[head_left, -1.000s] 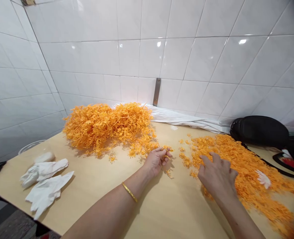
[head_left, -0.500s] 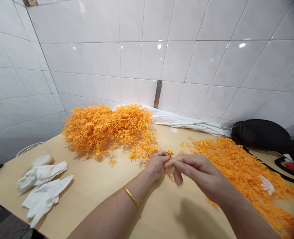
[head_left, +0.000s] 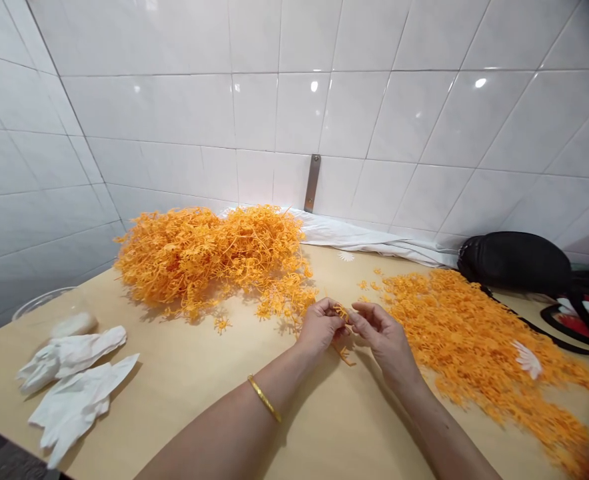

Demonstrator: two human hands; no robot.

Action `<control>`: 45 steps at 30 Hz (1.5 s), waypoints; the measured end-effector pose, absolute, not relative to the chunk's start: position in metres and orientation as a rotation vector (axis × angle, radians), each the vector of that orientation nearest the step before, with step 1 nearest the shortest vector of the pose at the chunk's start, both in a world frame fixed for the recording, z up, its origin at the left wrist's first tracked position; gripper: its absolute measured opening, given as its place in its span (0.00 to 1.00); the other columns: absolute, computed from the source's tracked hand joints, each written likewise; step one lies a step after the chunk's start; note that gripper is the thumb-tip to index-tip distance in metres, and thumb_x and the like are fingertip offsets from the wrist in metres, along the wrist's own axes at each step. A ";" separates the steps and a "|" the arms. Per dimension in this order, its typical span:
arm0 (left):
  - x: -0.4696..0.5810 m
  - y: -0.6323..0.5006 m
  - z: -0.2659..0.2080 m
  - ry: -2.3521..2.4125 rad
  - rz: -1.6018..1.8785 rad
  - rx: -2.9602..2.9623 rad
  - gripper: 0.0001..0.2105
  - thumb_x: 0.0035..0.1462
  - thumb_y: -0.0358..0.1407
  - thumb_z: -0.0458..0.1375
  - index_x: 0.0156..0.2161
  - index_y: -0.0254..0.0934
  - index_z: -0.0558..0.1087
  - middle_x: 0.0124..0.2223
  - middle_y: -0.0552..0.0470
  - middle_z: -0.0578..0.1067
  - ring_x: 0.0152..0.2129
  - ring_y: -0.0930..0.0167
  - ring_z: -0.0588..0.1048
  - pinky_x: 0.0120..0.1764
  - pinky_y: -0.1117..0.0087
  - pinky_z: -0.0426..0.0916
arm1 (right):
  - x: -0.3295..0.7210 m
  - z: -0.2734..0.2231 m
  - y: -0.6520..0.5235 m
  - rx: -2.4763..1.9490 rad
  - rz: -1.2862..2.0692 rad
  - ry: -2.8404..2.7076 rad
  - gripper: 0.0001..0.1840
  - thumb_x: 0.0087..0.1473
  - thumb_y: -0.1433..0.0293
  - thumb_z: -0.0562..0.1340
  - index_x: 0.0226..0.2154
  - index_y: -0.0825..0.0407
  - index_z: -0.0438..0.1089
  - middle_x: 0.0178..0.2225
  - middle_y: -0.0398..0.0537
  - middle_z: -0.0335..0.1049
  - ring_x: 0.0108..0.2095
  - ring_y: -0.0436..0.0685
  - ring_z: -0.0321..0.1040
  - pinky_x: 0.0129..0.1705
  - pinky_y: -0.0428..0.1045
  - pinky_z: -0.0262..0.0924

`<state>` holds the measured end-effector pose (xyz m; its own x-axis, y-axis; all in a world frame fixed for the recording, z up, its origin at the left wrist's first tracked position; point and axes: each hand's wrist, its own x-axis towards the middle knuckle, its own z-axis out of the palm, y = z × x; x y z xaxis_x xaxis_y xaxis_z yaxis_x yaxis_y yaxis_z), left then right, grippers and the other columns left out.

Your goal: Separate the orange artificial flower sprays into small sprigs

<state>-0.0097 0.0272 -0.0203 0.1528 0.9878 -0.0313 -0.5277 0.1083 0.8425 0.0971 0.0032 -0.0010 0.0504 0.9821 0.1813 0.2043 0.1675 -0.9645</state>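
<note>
My left hand [head_left: 320,325], a gold bangle on its wrist, is closed in a pinch round a small orange plastic flower piece [head_left: 342,311]. Thin orange stems [head_left: 345,357] hang out below its fingers. My right hand [head_left: 382,337] meets it from the right, thumb and fingertips pinched at the same piece; the exact grip is partly hidden. Beyond the left hand rises a tangled heap of orange plastic flower stems [head_left: 209,260]. To the right of my hands spreads a flat layer of small loose orange flower pieces [head_left: 454,333].
Crumpled white tissues [head_left: 82,400] lie on the table [head_left: 199,380] at the left. A black bag [head_left: 517,263] with a strap sits at the back right. White cloth [head_left: 364,237] runs along the tiled wall under a metal bracket [head_left: 312,183]. One white petal piece [head_left: 527,360] rests on the orange layer.
My right hand, blurred and lower over the stems before, has come up with its fingertips at the flower piece. The left hand keeps its pinch. The view has shifted slightly.
</note>
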 end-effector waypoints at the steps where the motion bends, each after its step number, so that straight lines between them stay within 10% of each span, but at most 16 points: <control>1: -0.008 0.027 -0.021 0.729 1.284 0.795 0.07 0.35 0.24 0.58 0.21 0.33 0.63 0.16 0.58 0.65 0.12 0.80 0.63 0.17 0.79 0.54 | 0.097 -0.003 0.004 -1.263 0.865 -1.431 0.21 0.41 0.58 0.61 0.36 0.54 0.65 0.30 0.48 0.65 0.26 0.52 0.62 0.28 0.48 0.57; 29: -0.013 0.014 -0.011 0.951 1.098 0.967 0.05 0.41 0.29 0.58 0.19 0.30 0.68 0.15 0.54 0.65 0.10 0.83 0.55 0.17 0.76 0.44 | 0.150 0.001 0.030 -1.552 0.288 -1.074 0.16 0.48 0.61 0.50 0.28 0.54 0.66 0.16 0.43 0.59 0.18 0.52 0.57 0.22 0.47 0.52; 39: -0.021 0.014 -0.001 0.992 1.075 0.844 0.08 0.38 0.33 0.61 0.26 0.29 0.73 0.13 0.58 0.60 0.09 0.85 0.49 0.15 0.75 0.36 | 0.163 0.013 0.015 -2.008 -0.383 -1.436 0.15 0.42 0.73 0.52 0.34 0.56 0.68 0.45 0.61 0.55 0.43 0.68 0.53 0.37 0.59 0.51; 45: -0.019 0.014 -0.001 0.949 1.094 0.827 0.08 0.40 0.28 0.59 0.31 0.30 0.73 0.15 0.57 0.62 0.08 0.84 0.50 0.15 0.76 0.38 | 0.136 0.012 0.009 -1.630 0.470 -1.536 0.20 0.50 0.57 0.50 0.20 0.54 0.64 0.18 0.47 0.61 0.22 0.53 0.59 0.24 0.48 0.54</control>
<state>-0.0190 0.0138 -0.0011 0.1733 0.9623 -0.2095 -0.3434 0.2584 0.9029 0.1363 0.0091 0.0118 0.1836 0.9472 0.2629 0.6377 0.0888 -0.7652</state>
